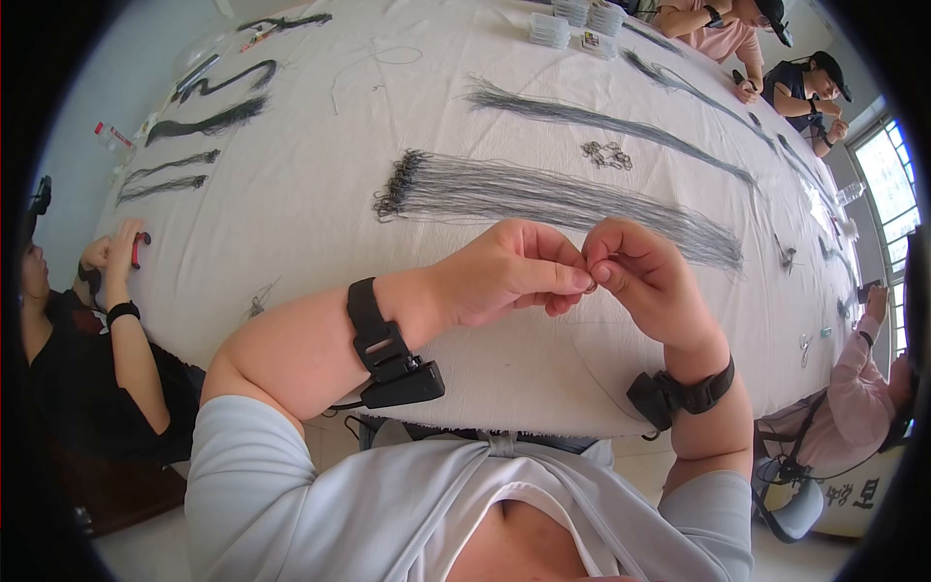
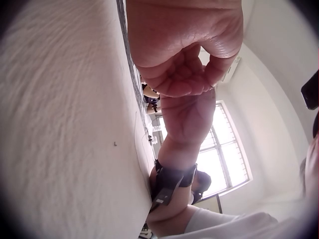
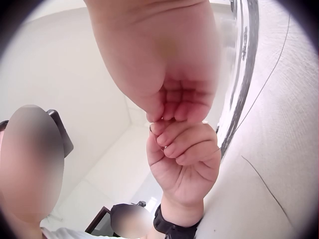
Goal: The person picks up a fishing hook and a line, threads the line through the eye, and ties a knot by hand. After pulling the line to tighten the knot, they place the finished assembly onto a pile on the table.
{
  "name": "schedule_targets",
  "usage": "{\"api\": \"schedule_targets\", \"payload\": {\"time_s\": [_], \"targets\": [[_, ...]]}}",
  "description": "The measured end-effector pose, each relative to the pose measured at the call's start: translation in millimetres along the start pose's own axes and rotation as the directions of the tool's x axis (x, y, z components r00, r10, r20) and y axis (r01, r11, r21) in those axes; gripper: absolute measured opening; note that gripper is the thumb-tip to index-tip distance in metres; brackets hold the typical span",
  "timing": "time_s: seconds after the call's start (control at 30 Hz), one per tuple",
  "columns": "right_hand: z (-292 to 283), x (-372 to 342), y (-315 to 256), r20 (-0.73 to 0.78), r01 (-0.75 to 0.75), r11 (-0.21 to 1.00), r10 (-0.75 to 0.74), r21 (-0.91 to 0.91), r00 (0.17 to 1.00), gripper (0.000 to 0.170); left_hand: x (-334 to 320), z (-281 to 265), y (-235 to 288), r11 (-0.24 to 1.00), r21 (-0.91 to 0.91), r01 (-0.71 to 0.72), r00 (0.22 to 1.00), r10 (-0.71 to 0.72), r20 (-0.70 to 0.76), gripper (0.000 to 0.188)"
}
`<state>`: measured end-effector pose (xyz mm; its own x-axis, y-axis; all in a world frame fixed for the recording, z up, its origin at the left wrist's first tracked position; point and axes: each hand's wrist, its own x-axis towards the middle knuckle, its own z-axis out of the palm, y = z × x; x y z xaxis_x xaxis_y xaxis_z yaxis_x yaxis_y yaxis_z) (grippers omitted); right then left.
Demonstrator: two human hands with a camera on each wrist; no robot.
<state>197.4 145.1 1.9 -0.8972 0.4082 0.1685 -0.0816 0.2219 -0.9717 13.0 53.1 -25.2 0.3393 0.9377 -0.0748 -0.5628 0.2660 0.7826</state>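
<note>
Holding small dark loop (image 1: 591, 288) over white-clothed table (image 1: 310, 213) | pinched narrow by left hand (image 1: 514, 274) and right hand (image 1: 648, 278) | lying directly between, about equally near both | cannot tell long axis, mostly covered

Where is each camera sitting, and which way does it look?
Head: worn on the person's head, looking forward and down at the table, left hand and right hand; pale sleeves show too.
Left wrist: worn there, looking along the left palm towards the right hand, with a window behind.
Right wrist: worn there, looking along the right palm towards the left hand.
Shared: both wrist views show the two hands meeting at the fingers.
</note>
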Motion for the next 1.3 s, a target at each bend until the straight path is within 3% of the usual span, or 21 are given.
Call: {"api": "schedule_targets", "payload": {"time_s": [0.27,0.67,1.3], "targets": [[1.9,0.2,-0.5,-0.020,-0.006,1.000,0.006,-0.011,1.000,0.002,-0.3,-0.9,3.4,1.000,-0.024,0.015,1.000,-0.015,-0.002,0.019],[3.4,0.5,-4.3,-0.052,0.026,0.975,-0.038,-0.223,0.998,0.006,1.5,-5.5,0.1,1.000,-0.022,0.016,1.000,-0.015,0.024,0.015],[2.9,-0.3,-0.2,-0.093,0.005,1.000,-0.007,-0.023,0.996,0.005,0.5,-4.3,1.0,1.000,-0.018,-0.020,0.998,0.021,0.052,0.009]]}}
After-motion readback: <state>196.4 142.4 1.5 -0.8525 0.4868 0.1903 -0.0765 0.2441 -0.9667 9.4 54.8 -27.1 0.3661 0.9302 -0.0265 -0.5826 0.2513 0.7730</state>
